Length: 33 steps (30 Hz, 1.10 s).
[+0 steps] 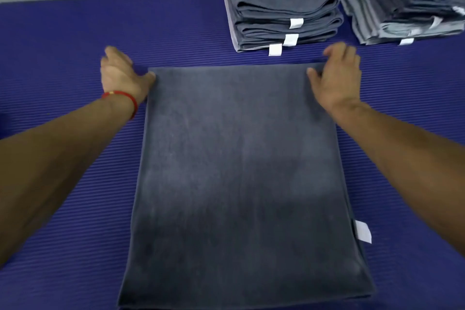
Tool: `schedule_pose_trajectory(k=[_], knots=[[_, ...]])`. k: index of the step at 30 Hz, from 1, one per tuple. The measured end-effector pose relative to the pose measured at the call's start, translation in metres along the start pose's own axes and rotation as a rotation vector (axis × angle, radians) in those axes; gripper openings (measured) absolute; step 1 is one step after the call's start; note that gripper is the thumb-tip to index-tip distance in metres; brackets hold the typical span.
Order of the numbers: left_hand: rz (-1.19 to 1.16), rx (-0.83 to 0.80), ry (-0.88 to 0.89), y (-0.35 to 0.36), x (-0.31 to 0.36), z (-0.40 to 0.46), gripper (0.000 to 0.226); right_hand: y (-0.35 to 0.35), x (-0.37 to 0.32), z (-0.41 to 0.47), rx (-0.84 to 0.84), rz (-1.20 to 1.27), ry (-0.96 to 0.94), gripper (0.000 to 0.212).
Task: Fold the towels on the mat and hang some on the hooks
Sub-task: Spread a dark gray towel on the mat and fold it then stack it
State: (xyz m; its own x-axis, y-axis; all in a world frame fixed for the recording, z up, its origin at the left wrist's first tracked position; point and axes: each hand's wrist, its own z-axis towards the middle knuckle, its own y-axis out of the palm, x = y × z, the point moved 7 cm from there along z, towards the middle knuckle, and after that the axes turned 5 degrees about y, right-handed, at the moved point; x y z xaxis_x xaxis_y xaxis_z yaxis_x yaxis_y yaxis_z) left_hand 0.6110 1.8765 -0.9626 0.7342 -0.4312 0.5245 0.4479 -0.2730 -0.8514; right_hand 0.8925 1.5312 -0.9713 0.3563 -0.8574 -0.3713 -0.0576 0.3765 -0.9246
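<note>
A dark grey towel (241, 171) is lying flat along the middle of the blue ribbed mat (63, 196), its long sides running away from the person, and it is probably already doubled over, since layered edges are showing at the near end and a white tag (362, 231) is sticking out of the right side. The person is reaching to the far end with both arms so that the two far corners can be handled together, which suits squaring the edge or bringing it back for the next fold. The left hand (123, 75), with a red thread bracelet (123, 98) at its wrist, is sitting just outside the far left corner, thumb touching the towel's edge and fingers loosely curled over the mat, gripping nothing that can be seen. The right hand (337, 75) is resting on the far right corner with the thumb on top and the fingers bending over the far edge; whether it is pinching the cloth or only pressing it is hard to tell through the motion blur. Two stacks of folded towels, a nearer stack (281, 12) and a farther stack (402, 7), are standing beyond the right corner, kept clear of the folding space yet close enough to take this one; no hooks are showing in this view
</note>
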Motion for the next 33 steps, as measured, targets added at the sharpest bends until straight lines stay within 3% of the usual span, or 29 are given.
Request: schedule_pose_trajectory(k=[2, 4, 5, 7, 10, 12, 15, 18, 26, 29, 33], knots=[[0.21, 0.045, 0.399, 0.007, 0.02, -0.032, 0.038, 0.011, -0.031, -0.037, -0.023, -0.211, -0.284, 0.053], [0.441, -0.163, 0.646, 0.043, 0.012, -0.064, 0.058, 0.04, -0.043, -0.081, -0.259, -0.274, -0.499, 0.069], [0.525, -0.291, 0.65, 0.059, 0.002, -0.074, 0.066, 0.053, -0.039, -0.1, -0.382, -0.32, -0.561, 0.073], [0.581, -0.409, 0.531, 0.074, -0.014, -0.079, 0.07, 0.057, -0.019, -0.111, -0.442, -0.407, -0.598, 0.074], [0.624, -0.38, 0.493, 0.068, -0.006, -0.089, 0.072, 0.035, 0.021, -0.089, -0.428, -0.499, -0.368, 0.075], [0.616, -0.357, 0.659, 0.06, 0.008, -0.122, 0.073, 0.017, 0.029, -0.098, -0.4, -0.518, -0.327, 0.074], [0.482, -0.372, 0.964, 0.05, 0.013, -0.218, 0.066, 0.005, 0.007, -0.179, -0.338, -0.479, -0.58, 0.071], [0.357, -0.475, 1.081, 0.047, -0.008, -0.31, 0.06, 0.009, 0.017, -0.272, -0.406, -0.411, -0.711, 0.068], [0.55, -0.683, 1.191, 0.031, -0.049, -0.346, 0.087, -0.021, 0.099, -0.304, -0.369, -0.427, -0.416, 0.07], [0.588, -0.733, 1.254, 0.017, -0.064, -0.346, 0.098, -0.029, 0.1, -0.311, -0.356, -0.461, -0.514, 0.069], [0.566, -0.688, 1.27, 0.006, -0.075, -0.349, 0.088, -0.04, 0.086, -0.336, -0.37, -0.376, -0.85, 0.067]])
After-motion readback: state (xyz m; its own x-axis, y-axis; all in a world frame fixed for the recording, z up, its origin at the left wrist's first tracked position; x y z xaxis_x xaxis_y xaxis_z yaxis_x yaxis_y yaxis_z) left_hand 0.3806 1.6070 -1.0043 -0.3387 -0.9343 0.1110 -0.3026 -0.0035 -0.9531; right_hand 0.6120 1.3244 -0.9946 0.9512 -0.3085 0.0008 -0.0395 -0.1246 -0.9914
